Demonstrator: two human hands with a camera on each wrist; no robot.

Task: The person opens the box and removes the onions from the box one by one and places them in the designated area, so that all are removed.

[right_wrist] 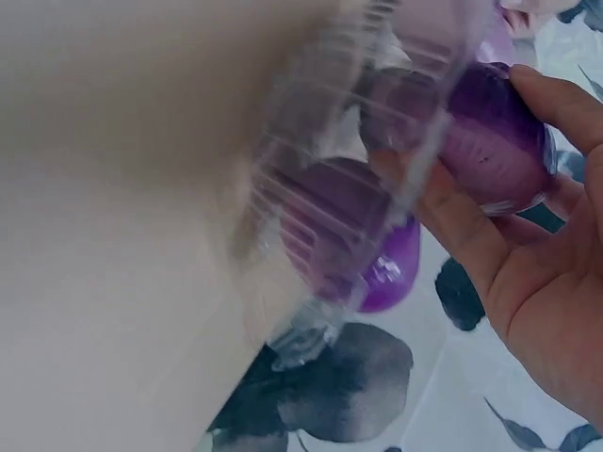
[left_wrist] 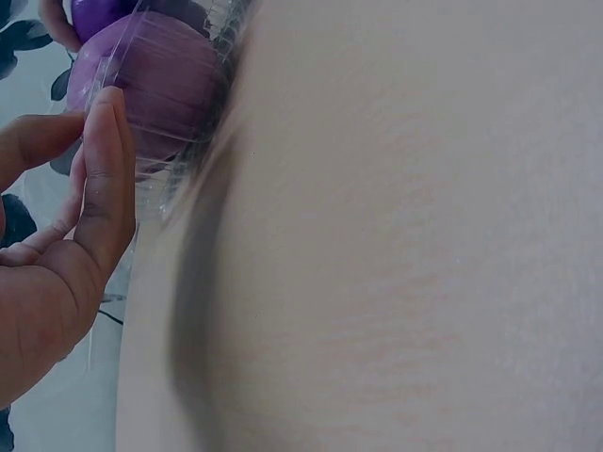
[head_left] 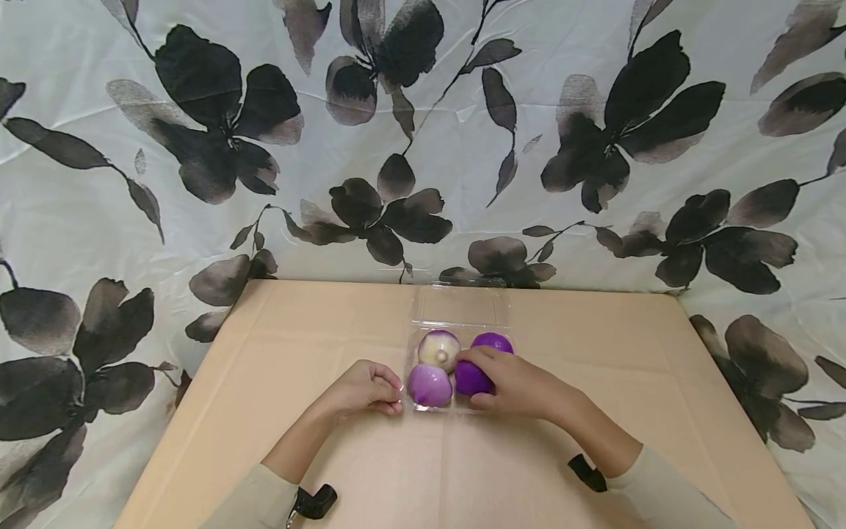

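A clear plastic clamshell box [head_left: 460, 306] stands with its lid folded back, holding several purple onions. My right hand [head_left: 518, 386] grips a dark purple onion [head_left: 471, 379] at the front right of the box; in the right wrist view, fingers and thumb curl round this onion [right_wrist: 490, 151]. Behind it sits another dark purple onion [head_left: 494, 342]. On the left side are a whitish onion [head_left: 438, 348] at the back and a lighter purple onion [head_left: 429, 386] in front. My left hand [head_left: 366, 389] pinches the box's left rim between thumb and fingers, as the left wrist view shows.
The box rests on a light tan tabletop [head_left: 304, 323] near its far edge. Behind and around the table hangs a white cloth [head_left: 476, 162] with dark flower prints. Black wrist straps [head_left: 316, 502] show at both sleeves.
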